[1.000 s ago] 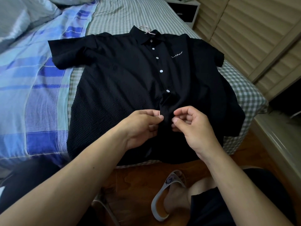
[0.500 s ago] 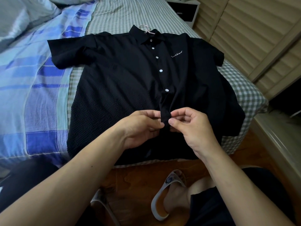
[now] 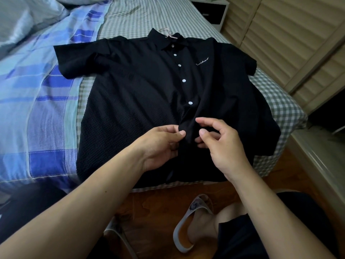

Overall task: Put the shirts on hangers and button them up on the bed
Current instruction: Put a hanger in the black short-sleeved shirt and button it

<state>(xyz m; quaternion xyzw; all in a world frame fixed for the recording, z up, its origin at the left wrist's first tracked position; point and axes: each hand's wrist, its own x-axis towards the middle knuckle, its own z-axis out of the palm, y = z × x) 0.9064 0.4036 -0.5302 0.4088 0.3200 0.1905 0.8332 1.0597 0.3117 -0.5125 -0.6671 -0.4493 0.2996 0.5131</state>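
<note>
Left hand (image 3: 160,144) pinches the black shirt (image 3: 134,101) placket, right hand (image 3: 222,144) hovers half-curled and empty at three o'clock; sixth button looks next, needing both edges aligned.

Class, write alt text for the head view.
Two hands work at the lower placket of a black shirt on a bed: left hand pinches the fabric, right hand hovers loosely curled. Five white buttons are fastened; a pink hanger shows at the collar.

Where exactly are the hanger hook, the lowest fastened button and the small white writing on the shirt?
hanger hook (image 3: 166,33), head view, on the pink curved wire above the collar.
lowest fastened button (image 3: 190,103), head view, on the middle of the white button.
white writing (image 3: 202,61), head view, on the middle of the stitched script on the chest.
</note>
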